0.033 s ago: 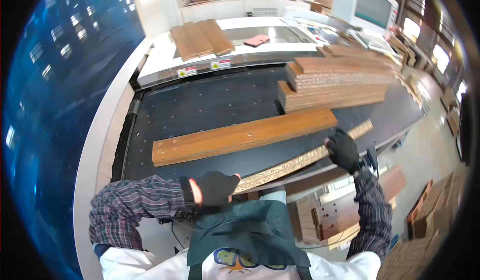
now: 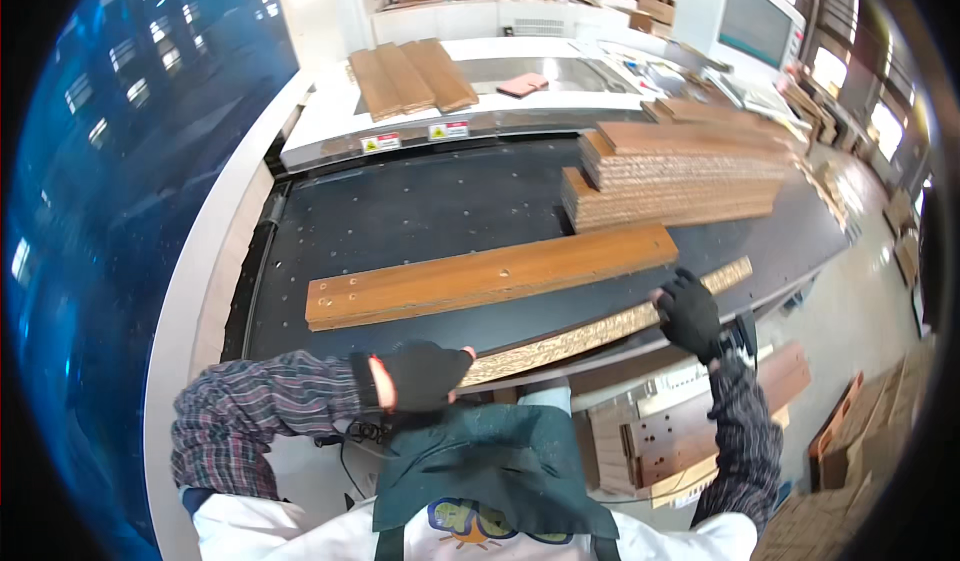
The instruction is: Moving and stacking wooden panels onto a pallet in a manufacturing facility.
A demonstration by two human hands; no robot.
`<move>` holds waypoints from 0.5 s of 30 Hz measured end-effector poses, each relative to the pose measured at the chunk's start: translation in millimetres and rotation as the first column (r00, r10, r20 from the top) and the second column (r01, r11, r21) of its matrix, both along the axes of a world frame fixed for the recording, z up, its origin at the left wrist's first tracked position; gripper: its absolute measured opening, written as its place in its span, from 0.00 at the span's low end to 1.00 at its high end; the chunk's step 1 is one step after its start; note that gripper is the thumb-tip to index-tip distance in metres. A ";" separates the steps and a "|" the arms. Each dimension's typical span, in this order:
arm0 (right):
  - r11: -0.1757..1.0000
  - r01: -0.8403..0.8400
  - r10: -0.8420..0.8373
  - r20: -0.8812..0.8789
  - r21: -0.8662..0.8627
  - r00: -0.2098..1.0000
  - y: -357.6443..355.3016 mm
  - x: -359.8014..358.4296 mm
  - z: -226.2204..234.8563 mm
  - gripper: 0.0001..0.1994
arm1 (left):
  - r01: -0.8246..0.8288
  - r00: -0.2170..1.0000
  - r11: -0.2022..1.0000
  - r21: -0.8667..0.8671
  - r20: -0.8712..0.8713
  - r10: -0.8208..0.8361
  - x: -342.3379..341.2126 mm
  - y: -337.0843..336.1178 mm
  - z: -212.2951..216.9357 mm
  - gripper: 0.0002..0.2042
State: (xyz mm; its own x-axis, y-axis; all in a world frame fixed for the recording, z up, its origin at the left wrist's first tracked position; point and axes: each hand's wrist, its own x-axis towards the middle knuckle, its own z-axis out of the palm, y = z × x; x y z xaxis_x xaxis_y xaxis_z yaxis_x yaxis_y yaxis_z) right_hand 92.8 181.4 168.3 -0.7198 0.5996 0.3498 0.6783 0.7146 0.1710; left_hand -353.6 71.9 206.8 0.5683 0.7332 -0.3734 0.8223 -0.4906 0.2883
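Workshop view from above: a black perforated desk point(image 2: 420, 211) fills the centre of the frame, with a white machine housing point(image 2: 330, 121) along its upper edge and a monitor point(image 2: 755, 21) at upper right. My left hand point(image 2: 420, 373), gloved in black, is closed around the near end of a long chipboard strip point(image 2: 600, 329) held on edge at the lower rim of the desk; my right hand point(image 2: 688, 311), also gloved, is wrapped over the strip near its far end. Just above the strip, a brown laminated plank point(image 2: 490, 276) lies flat on the desk, apart from both hands. A stack of similar planks point(image 2: 680, 176) stands at centre right. Step in hand, as I judge it: carrying the strip at the desk's edge. The next move calls for keeping both ends level and clear of the flat plank.
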 end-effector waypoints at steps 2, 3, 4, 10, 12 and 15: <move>1.000 0.006 -0.005 -0.126 0.012 0.992 -20.6 -17.7 20.5 0.23 | -0.390 0.879 0.868 -0.308 0.157 0.451 -6.2 -0.1 28.9 0.23; 0.999 0.018 -0.011 -0.168 0.036 0.986 -30.9 -27.4 36.7 0.24 | -0.372 0.892 0.914 -0.162 0.209 0.400 -18.0 1.8 29.5 0.24; 0.997 0.017 -0.004 -0.175 0.075 0.985 -34.0 -33.0 49.3 0.26 | -0.348 0.908 0.937 -0.006 0.247 0.339 -31.2 3.0 31.9 0.27; 0.921 0.017 0.046 -0.153 0.390 0.987 -10.0 -102.5 135.3 0.26 | -0.168 0.961 0.736 0.655 0.275 -0.026 -104.5 64.7 27.2 0.30; 0.897 -0.039 0.099 -0.114 0.440 0.988 11.5 -135.7 155.1 0.22 | -0.310 0.930 0.710 0.632 0.357 0.088 -121.0 76.5 32.3 0.39; 0.854 -0.137 0.160 -0.003 0.501 0.987 51.2 -183.5 168.2 0.15 | -0.413 0.911 0.691 0.593 0.268 0.315 -146.8 105.9 23.9 0.40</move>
State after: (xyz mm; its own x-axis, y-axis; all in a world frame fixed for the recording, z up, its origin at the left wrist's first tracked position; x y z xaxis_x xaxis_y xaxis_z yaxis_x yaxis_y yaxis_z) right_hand -90.7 232.6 336.5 -0.7636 0.2244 0.6054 0.5861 0.6343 0.5041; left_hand -500.4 177.8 230.6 0.2140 0.9286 0.3033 0.9520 -0.2678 0.1484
